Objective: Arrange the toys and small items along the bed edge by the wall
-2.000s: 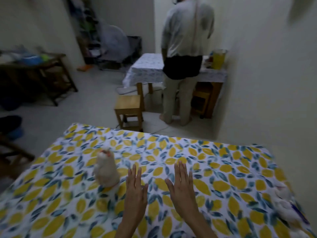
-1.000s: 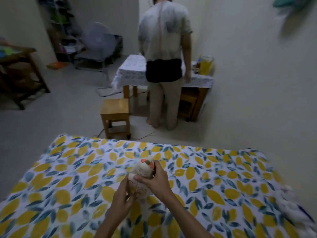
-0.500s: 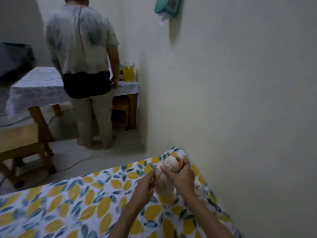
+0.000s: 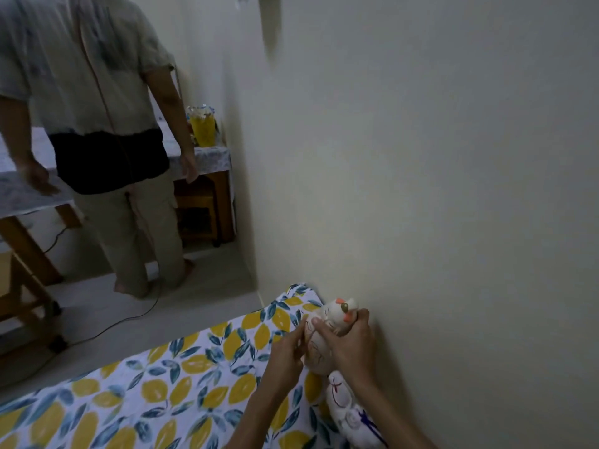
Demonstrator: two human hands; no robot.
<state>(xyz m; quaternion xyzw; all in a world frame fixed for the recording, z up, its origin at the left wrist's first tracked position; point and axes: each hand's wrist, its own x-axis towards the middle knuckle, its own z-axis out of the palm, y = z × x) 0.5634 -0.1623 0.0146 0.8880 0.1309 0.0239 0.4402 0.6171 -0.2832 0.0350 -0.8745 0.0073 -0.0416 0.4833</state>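
A cream plush toy (image 4: 327, 332) with orange ears stands upright at the far corner of the bed, close against the wall. My right hand (image 4: 351, 343) grips its head and upper body from the wall side. My left hand (image 4: 287, 353) touches its body from the left with the fingertips. Behind it, nearer to me, a second white plush toy (image 4: 348, 413) with a purple ribbon lies along the wall edge, partly hidden by my right forearm. The bed (image 4: 146, 396) has a sheet printed with yellow lemons and blue leaves.
The cream wall (image 4: 437, 189) runs along the bed's right side. A person (image 4: 103, 124) stands on the floor beyond the bed, facing a cloth-covered table (image 4: 207, 157) with a yellow container (image 4: 202, 126). A cable (image 4: 129, 315) trails on the floor.
Both hands took the cream toy from the middle of the bed and carried it right to the wall corner. It now stands lower, close to the wall, just beyond the white toy.
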